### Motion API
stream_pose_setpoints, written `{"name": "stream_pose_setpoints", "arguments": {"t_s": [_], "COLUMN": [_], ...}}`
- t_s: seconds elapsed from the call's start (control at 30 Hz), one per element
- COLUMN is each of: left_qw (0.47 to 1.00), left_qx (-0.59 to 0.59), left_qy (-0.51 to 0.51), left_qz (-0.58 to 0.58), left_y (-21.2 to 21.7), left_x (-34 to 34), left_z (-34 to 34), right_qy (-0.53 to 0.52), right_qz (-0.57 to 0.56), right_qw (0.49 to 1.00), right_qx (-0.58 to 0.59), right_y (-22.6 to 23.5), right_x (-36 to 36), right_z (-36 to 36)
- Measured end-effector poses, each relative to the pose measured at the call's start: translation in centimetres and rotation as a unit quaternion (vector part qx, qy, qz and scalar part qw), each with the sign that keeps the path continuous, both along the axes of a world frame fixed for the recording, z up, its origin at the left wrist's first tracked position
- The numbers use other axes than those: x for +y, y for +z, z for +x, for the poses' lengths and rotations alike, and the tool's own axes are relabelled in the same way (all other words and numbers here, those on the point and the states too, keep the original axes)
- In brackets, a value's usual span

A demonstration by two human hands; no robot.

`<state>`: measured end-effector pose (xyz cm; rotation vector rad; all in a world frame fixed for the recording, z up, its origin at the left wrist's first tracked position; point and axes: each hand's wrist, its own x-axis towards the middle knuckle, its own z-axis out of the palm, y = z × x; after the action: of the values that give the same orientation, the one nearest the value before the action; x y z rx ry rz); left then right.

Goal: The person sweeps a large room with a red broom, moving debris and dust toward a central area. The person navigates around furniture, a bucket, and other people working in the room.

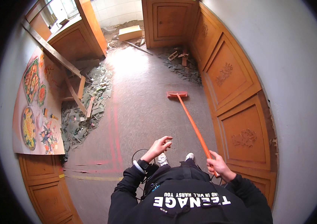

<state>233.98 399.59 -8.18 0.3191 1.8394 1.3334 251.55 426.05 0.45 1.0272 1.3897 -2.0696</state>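
My right hand (220, 166) is closed around the upper end of the orange handle of a push broom (194, 128). The broom slants forward and left, away from my body. Its red, bristled head (177, 94) rests on the grey-brown floor ahead of me, short of a heap of broken pieces. In front of my waist, my left hand (161, 145) is raised with nothing in it, its fingers loosely bent and apart. A dark band and a pale ring circle that wrist. Below the hands, my white shoes (162, 159) stand on the floor.
Greenish broken shards (100, 87) and wood strips are heaped along the left, under a leaning plank (56, 54) and a food-picture board (37, 123). More rubble (184, 67) lies far right. Brown panelled cabinets (237, 112) line the right wall. A yellow box (130, 33) sits at the back.
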Motion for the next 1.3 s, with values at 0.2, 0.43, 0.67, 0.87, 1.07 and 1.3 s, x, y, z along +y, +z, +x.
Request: {"name": "stream_pose_setpoints", "arguments": {"t_s": [0.2, 0.43, 0.67, 0.87, 1.07, 1.3], "left_qw": [1.000, 0.999, 0.990, 0.987, 0.984, 0.979], "left_qx": [-0.003, 0.038, -0.018, -0.013, -0.017, -0.045], "left_qy": [-0.028, -0.009, 0.133, 0.154, 0.172, 0.201], "left_qz": [0.013, 0.027, 0.043, 0.036, 0.032, 0.012], "left_y": [-0.1, 1.0, -0.6, -0.8, -0.7, -1.1], "left_x": [0.3, -1.5, -7.7, -8.9, -10.5, -11.4], "left_z": [-0.5, -0.1, 1.5, 2.9, 3.7, 3.6], "right_qy": [0.007, -0.042, 0.020, 0.013, 0.007, 0.052], "right_qz": [0.066, 0.081, 0.052, 0.094, 0.073, 0.099], "right_qw": [0.998, 0.995, 0.998, 0.991, 0.992, 0.991], "right_qx": [-0.009, 0.034, 0.020, 0.091, 0.108, 0.075], "right_y": [-3.5, -7.5, -5.2, -9.8, -6.4, -6.6], "right_x": [-1.3, -1.9, -8.5, -5.4, -9.1, -11.4], "right_z": [-2.7, -12.9, -7.7, -16.0, -13.6, -10.8]}}
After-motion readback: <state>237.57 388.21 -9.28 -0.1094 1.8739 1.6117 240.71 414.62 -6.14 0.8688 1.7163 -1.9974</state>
